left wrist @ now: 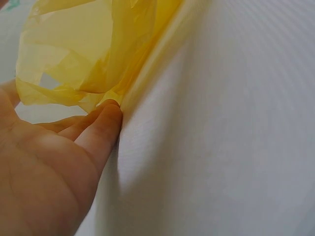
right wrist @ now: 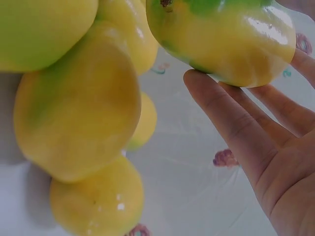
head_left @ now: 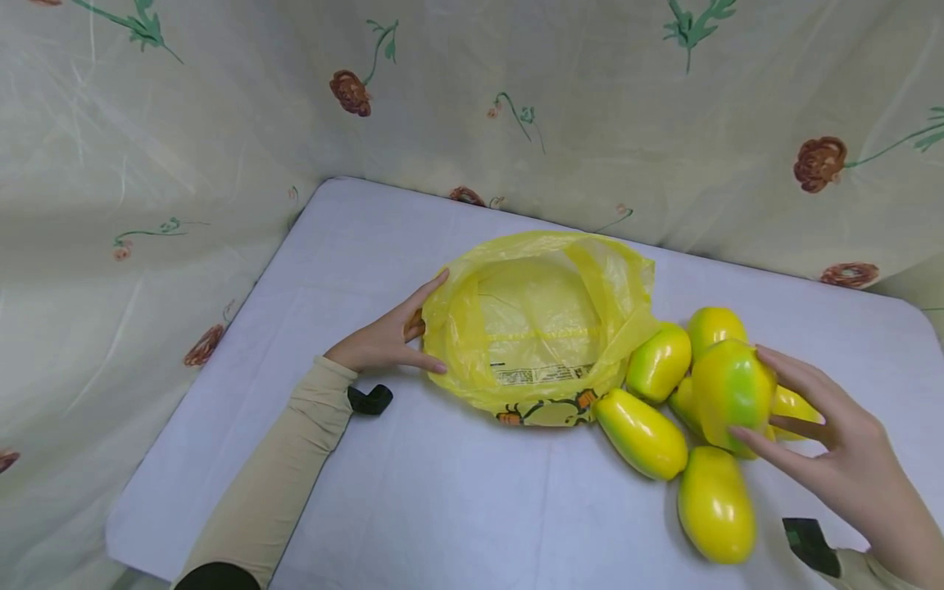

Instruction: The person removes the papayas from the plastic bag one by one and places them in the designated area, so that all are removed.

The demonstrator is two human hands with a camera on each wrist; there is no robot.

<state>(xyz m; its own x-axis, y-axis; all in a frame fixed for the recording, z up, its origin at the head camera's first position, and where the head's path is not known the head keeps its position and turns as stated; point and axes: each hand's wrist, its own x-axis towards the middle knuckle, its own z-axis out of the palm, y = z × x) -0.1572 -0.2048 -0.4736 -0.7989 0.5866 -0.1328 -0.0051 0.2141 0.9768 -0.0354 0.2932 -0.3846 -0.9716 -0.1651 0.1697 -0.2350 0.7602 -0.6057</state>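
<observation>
A yellow plastic bag [head_left: 542,319] lies on the table with its wide mouth facing up, black print and an orange cartoon on its front. My left hand [head_left: 394,332] holds the bag's left side, thumb and forefinger spread apart; in the left wrist view, the fingertips of that hand [left wrist: 64,162] meet the yellow plastic. On the right, my right hand [head_left: 833,426] grips a glossy yellow-green mango [head_left: 733,393], raised over the others. The right wrist view shows this mango [right wrist: 226,44] between the spread fingers of the hand [right wrist: 266,147].
Several more mangoes cluster under and around the lifted one, among them one near the front [head_left: 715,508] and one against the bag's right edge [head_left: 640,434]. A white cloth covers the table [head_left: 442,508]. Flower-patterned sheeting [head_left: 442,82] hangs behind and at the left.
</observation>
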